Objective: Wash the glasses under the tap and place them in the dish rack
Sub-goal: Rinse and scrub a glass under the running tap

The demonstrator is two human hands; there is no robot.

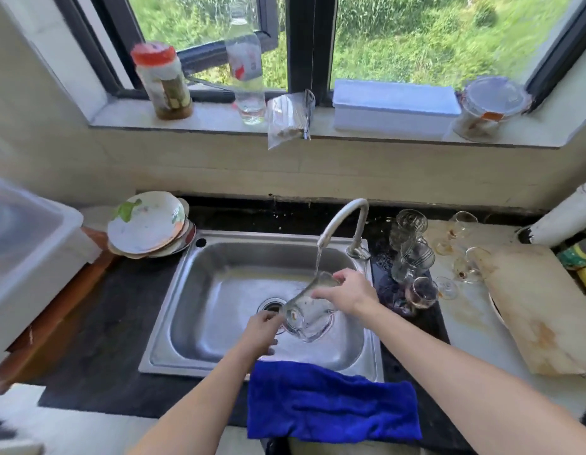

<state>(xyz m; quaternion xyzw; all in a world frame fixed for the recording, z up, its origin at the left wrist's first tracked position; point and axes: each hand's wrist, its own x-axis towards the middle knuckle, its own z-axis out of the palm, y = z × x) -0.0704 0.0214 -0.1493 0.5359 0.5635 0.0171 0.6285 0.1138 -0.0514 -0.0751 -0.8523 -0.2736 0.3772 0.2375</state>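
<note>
Holding glass point(306, 311) tilted under running tap point(342, 221): our right hand point(349, 293) grips its upper end, left hand point(262, 333) the lower. Label on windowsill point(212, 121) bottle point(245, 64) unreadable.

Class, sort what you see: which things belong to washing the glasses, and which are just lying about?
Belong: glass under the tap, tap, sink, glasses on the counter.
Lying about: stack of plates, blue cloth, jar, bottle, cutting board.

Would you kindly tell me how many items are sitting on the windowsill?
5, left to right: red-lidded jar, clear bottle, plastic bag, white box, round lidded tub. None seems hidden behind another.
</note>
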